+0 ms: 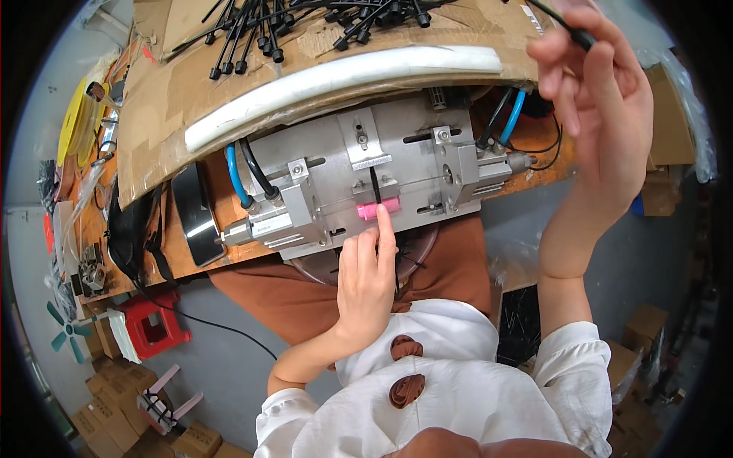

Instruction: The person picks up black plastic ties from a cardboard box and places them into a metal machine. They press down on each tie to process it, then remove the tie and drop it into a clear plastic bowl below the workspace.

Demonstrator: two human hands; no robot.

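Note:
My left hand (365, 282) reaches over the front of a grey metal fixture (321, 153). Its index finger is stretched out, with the tip on a thin black rod (375, 183) at a small pink cylinder (368, 211). The other fingers are bent, and the thumb is hidden. The rod lies across the pink piece, pointing toward the metal bracket behind it. Raised at the upper right, my right hand (607, 99) pinches another black rod with a thicker end (582, 38); part of that rod leaves the picture.
A cardboard sheet (160, 114) edged with white foam (343, 80) covers the fixture's back and bears several black rods (263, 30). Clamp blocks with blue and black hoses flank the middle. A phone (197, 217) lies at left. Beneath the fixture, a bowl (317, 267) sits on my lap.

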